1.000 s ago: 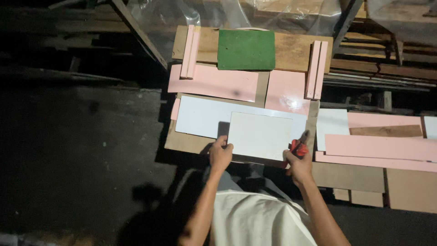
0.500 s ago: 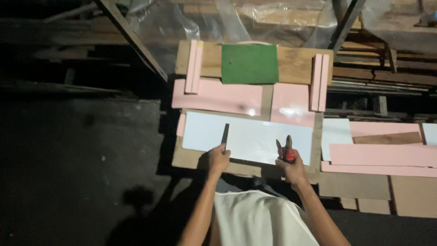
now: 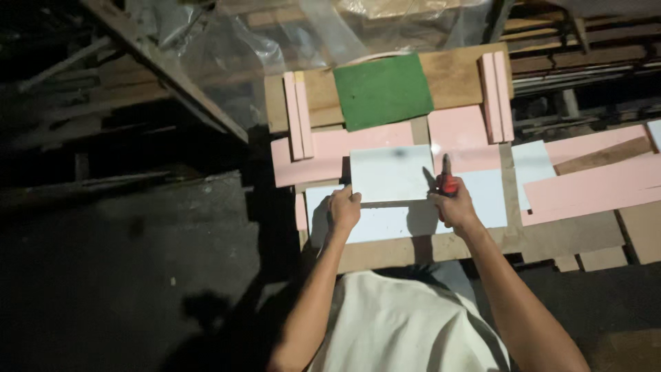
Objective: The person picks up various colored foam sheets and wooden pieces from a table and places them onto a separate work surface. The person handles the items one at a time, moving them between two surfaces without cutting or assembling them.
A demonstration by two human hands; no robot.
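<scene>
At my fingers: a white tile (image 3: 391, 173), gripped by both hands over the desk (image 3: 385, 251).
Left hand (image 3: 343, 209): clamped on its 7 o'clock corner.
Right hand (image 3: 451, 204): at its 4 o'clock edge, closed on a red-handled tool (image 3: 447, 180).
12 o'clock: green sheet (image 3: 383, 89), pink tiles (image 3: 456, 129).

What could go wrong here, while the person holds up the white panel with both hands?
1. The right hand grips a red-handled tool together with the white panel, so the hold on that edge may be weak and the panel could slip.
2. The left hand holds only a lower corner; the panel could tilt.
3. The light is poor and the surroundings are dark, so the pink strips nearby could be knocked off the wooden board.
</scene>
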